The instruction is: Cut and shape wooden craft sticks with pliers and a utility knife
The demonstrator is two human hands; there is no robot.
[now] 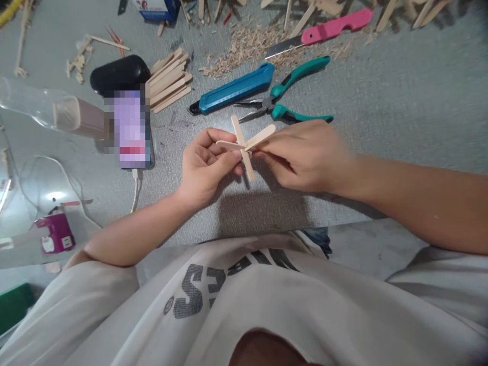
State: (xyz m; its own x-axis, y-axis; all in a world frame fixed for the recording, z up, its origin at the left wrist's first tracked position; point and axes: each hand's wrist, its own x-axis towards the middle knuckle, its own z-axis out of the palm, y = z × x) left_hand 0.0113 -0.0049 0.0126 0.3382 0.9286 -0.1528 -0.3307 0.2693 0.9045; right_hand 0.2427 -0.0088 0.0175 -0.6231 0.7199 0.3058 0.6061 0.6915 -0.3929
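Note:
Between my hands, above the table's near edge, is a cross-shaped piece made of popsicle sticks, its rounded ends fanning out from one joint. My left hand pinches it from the left, thumb close to the joint. From the right, my right hand is closed at the piece's right side, its fingertips partly hidden behind a stick; whether it grips the sticks themselves or something small beneath them is hard to see. Just beyond lie green-handled needle-nose pliers and a blue box cutter.
A pile of popsicle sticks lies beside a phone on a white cable. Behind the pliers are wood shavings and a pink-handled knife with its blade out. At left are a clear bottle, a black case and a purple glue gun.

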